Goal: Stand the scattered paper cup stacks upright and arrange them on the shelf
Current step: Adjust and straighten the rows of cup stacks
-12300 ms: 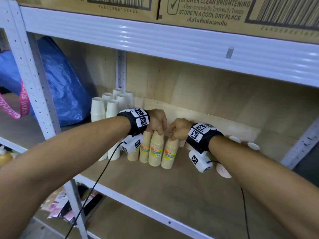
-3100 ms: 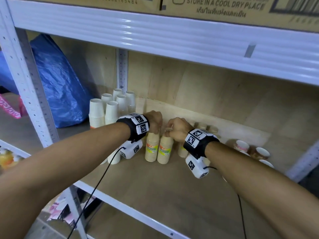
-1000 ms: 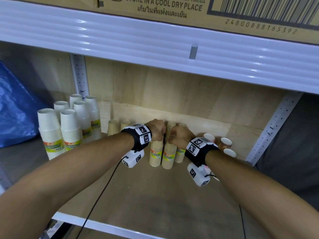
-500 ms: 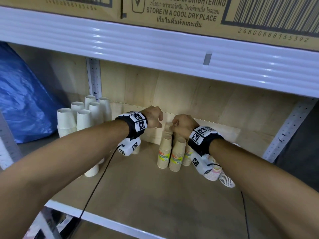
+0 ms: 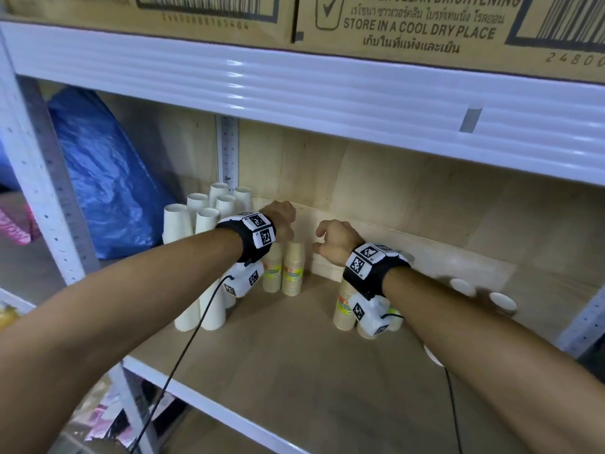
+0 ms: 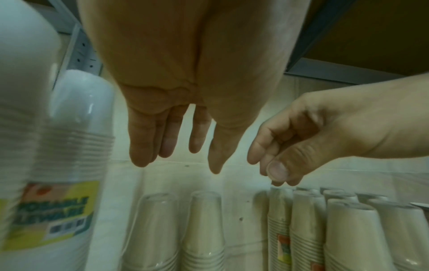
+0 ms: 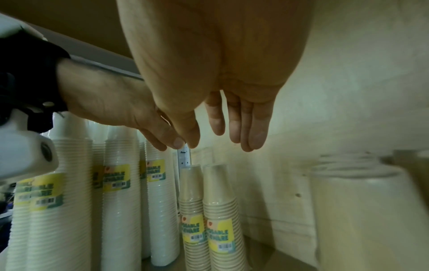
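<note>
At centre frame, our left hand [image 5: 282, 221] and right hand [image 5: 332, 241] hover apart, fingers loose, holding nothing. Two beige paper cup stacks [image 5: 288, 268] stand upright on the shelf [image 5: 294, 355] below them; tall white cup stacks [image 5: 199, 263] stand at left.

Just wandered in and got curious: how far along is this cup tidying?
Mostly done, it seems. White stacks and two tan stacks stand upright at the back. Both hands, left and right, hover empty above them. Left to do: a few blurred cups at the right edge of the shelf, apparently lying down.
</note>
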`<state>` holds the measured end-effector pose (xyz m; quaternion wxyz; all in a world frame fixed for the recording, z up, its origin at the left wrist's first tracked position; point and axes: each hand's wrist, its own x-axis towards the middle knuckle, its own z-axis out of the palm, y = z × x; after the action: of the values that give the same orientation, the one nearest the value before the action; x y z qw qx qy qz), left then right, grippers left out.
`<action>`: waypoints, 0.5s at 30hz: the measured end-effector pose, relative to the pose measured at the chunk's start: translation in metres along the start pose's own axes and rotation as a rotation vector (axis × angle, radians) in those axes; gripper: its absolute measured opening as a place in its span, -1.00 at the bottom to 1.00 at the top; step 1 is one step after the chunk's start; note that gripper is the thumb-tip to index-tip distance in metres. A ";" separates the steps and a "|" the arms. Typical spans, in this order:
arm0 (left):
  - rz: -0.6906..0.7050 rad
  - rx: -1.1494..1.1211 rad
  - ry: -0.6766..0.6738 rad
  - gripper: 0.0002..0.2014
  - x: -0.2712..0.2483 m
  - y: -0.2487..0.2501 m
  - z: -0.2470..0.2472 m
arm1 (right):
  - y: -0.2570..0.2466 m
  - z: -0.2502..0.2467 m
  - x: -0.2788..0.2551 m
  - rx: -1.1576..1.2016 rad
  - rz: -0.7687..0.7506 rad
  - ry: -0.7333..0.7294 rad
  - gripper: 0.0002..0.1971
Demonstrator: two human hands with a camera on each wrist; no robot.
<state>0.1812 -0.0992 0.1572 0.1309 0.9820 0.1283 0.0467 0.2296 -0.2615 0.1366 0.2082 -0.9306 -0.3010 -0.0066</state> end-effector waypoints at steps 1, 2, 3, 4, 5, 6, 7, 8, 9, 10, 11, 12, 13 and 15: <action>-0.003 0.018 0.001 -0.52 0.001 -0.003 0.002 | -0.004 0.004 0.003 0.001 -0.016 -0.005 -0.65; -0.008 0.039 0.001 -0.52 0.002 -0.006 0.004 | -0.008 0.007 0.005 0.001 -0.024 -0.010 -0.62; -0.014 0.050 0.000 -0.52 0.002 -0.008 0.007 | -0.011 0.011 0.007 0.004 -0.034 -0.014 -0.58; -0.028 0.054 -0.004 -0.52 0.004 -0.010 0.010 | -0.014 0.015 0.009 0.003 -0.040 -0.023 -0.56; -0.041 0.050 -0.006 -0.52 0.005 -0.012 0.013 | -0.016 0.019 0.011 -0.003 -0.053 -0.028 -0.54; -0.053 0.049 -0.008 -0.52 0.008 -0.014 0.017 | -0.019 0.024 0.015 -0.014 -0.061 -0.038 -0.54; -0.060 0.051 -0.008 -0.53 0.010 -0.017 0.020 | -0.021 0.029 0.018 -0.025 -0.080 -0.043 -0.56; -0.060 0.057 -0.007 -0.53 0.012 -0.019 0.024 | -0.024 0.034 0.021 -0.034 -0.089 -0.051 -0.58; -0.057 0.059 -0.006 -0.52 0.015 -0.020 0.028 | -0.026 0.038 0.023 -0.038 -0.100 -0.054 -0.59; -0.055 0.058 -0.004 -0.51 0.017 -0.022 0.031 | -0.028 0.042 0.025 -0.045 -0.096 -0.062 -0.57; -0.052 0.051 -0.004 -0.48 0.019 -0.022 0.034 | -0.029 0.047 0.028 -0.054 -0.095 -0.068 -0.55; -0.052 0.047 -0.008 -0.47 0.021 -0.023 0.037 | -0.030 0.051 0.030 -0.062 -0.093 -0.069 -0.53; -0.054 0.044 -0.012 -0.46 0.023 -0.023 0.040 | -0.030 0.055 0.033 -0.067 -0.095 -0.065 -0.51; -0.072 0.047 -0.021 -0.51 0.027 -0.023 0.044 | -0.029 0.061 0.038 -0.072 -0.093 -0.058 -0.50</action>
<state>0.2076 -0.0810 0.1098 0.1107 0.9800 0.1631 0.0289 0.2374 -0.1951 0.0974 0.1652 -0.9223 -0.3493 -0.0002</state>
